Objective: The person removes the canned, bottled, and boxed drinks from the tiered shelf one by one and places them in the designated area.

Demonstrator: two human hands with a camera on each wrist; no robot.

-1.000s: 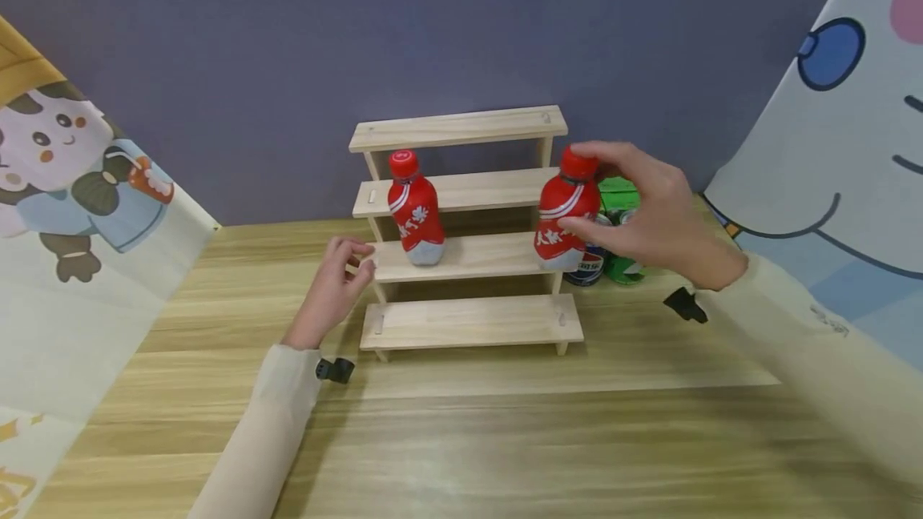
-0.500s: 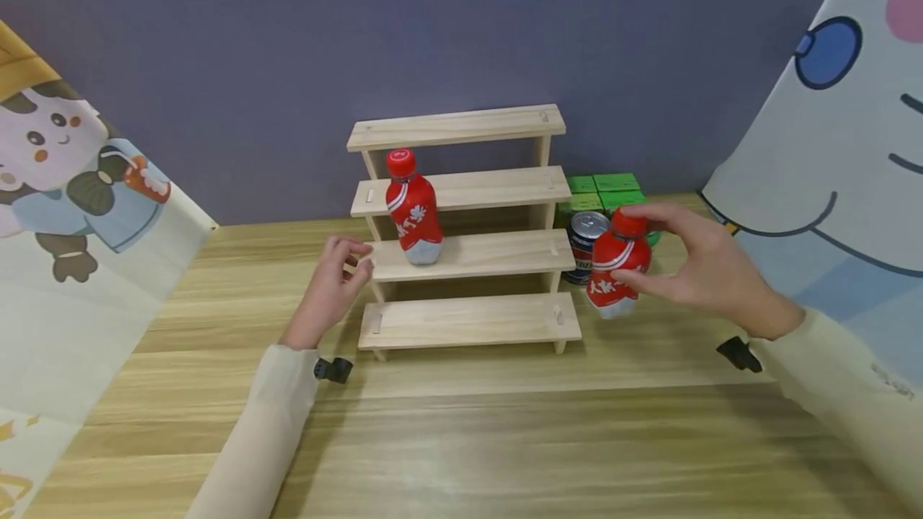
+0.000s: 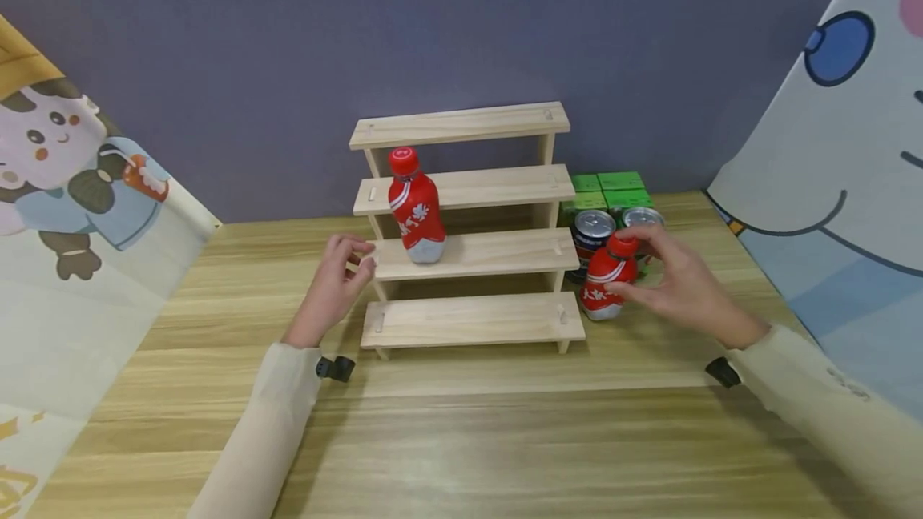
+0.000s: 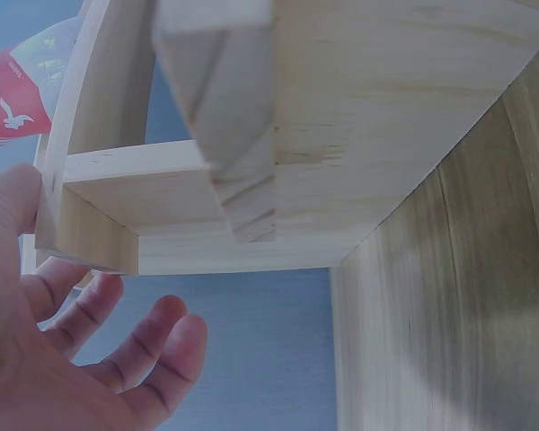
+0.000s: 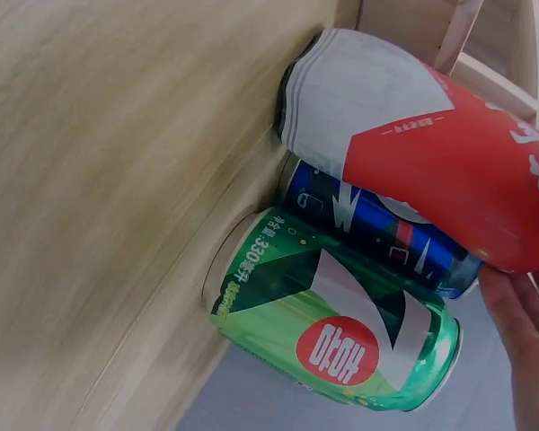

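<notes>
A tiered wooden shelf (image 3: 472, 320) stands against the back wall. At its left end, my left hand (image 3: 333, 291) grips the edge of the second step from the bottom, thumb on one side and fingers curled round the other (image 4: 81, 305). One red bottle (image 3: 418, 215) with a white base stands upright on that step. My right hand (image 3: 678, 287) pinches a second red bottle (image 3: 604, 283) near its cap, thumb against its side. That bottle is right of the shelf, its base at table level, in front of a blue can (image 5: 368, 220) and a green can (image 5: 332, 314).
Several green boxes (image 3: 613, 187) sit behind the cans, close to the back wall (image 3: 461, 22). Printed cartoon panels border the wooden table (image 3: 461, 447) on the left and right.
My right hand has carried its bottle from the shelf's second step rightward and down to the table beside the cans. My left hand stays at the shelf edge.
</notes>
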